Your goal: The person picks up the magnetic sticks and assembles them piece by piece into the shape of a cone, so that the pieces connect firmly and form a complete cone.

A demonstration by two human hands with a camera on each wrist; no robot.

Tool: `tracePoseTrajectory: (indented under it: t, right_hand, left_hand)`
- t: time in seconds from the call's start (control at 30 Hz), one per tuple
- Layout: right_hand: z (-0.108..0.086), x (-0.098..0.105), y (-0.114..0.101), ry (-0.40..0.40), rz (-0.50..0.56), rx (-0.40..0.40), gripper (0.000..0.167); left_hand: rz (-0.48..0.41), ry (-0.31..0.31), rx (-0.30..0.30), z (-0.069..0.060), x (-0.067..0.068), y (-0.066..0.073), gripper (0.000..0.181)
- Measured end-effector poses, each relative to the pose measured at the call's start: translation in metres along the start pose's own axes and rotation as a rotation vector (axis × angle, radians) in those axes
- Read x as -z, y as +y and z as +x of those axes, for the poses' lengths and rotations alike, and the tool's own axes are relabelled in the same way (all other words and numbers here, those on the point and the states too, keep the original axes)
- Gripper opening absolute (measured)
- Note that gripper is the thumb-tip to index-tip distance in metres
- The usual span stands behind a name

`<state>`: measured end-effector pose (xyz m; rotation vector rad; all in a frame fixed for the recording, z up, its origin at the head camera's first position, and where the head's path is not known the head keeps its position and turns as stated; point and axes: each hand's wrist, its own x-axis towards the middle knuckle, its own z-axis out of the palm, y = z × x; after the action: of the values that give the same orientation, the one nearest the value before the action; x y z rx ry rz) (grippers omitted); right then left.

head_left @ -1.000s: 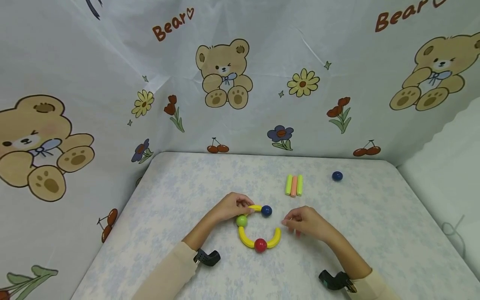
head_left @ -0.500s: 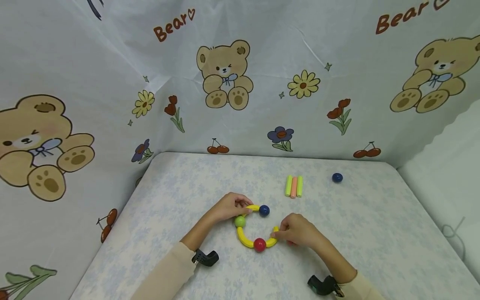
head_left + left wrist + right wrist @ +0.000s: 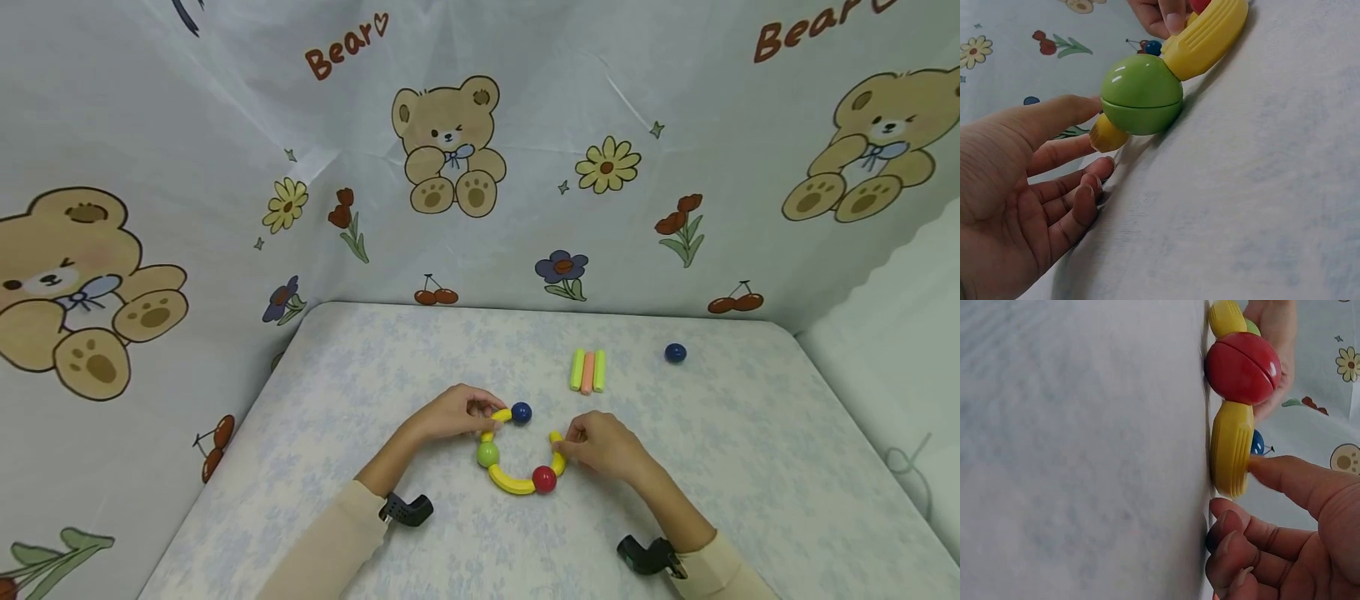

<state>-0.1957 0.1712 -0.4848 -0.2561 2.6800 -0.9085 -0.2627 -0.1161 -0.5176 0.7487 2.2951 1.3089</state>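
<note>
A C-shaped chain of balls and curved yellow rods lies on the table. My left hand (image 3: 459,412) pinches the upper-left curved yellow rod (image 3: 1108,134), between the green ball (image 3: 487,454) and the blue ball (image 3: 521,413) at the chain's end. Another curved yellow rod (image 3: 512,482) joins the green ball to the red ball (image 3: 544,478). At the right, my right hand (image 3: 606,443) has its thumb and finger about the free end of the right curved yellow rod (image 3: 1233,447). A gap separates that end from the blue ball.
Behind the hands, two light-green straight rods (image 3: 577,370) flank an orange straight rod (image 3: 587,372). A loose blue ball (image 3: 676,353) sits farther right. The bear-print curtain (image 3: 480,250) hangs along the table's back edge.
My right hand has come left, taken the right yellow rod and shifted it up and away. The red ball has moved right with it, while the chain's blue ball has swung left.
</note>
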Motion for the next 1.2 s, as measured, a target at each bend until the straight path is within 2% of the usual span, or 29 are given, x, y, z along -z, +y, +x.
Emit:
tracePoseTrajectory:
  t: [0.33, 0.67, 0.83, 1.03, 1.2]
  right_hand:
    - [-0.003, 0.001, 0.0, -0.041, 0.029, 0.01, 0.031]
    - [-0.001, -0.001, 0.001, 0.015, 0.025, -0.026, 0.026]
    - [-0.001, -0.002, 0.0, 0.025, 0.011, -0.019, 0.027]
    - [-0.001, -0.003, 0.0, 0.03, 0.015, -0.022, 0.025]
    - [0.001, -0.003, 0.001, 0.031, 0.008, -0.007, 0.024]
  left_hand:
    - [0.037, 0.065, -0.002, 0.003, -0.006, -0.003, 0.022]
    - [0.055, 0.078, -0.029, 0.002, -0.009, -0.003, 0.022]
    - [0.061, 0.099, -0.019, 0.003, -0.011, -0.003, 0.023]
    - [0.107, 0.125, -0.008, 0.003, -0.014, 0.003, 0.017]
    - [0.181, 0.118, -0.01, 0.002, -0.018, 0.006, 0.017]
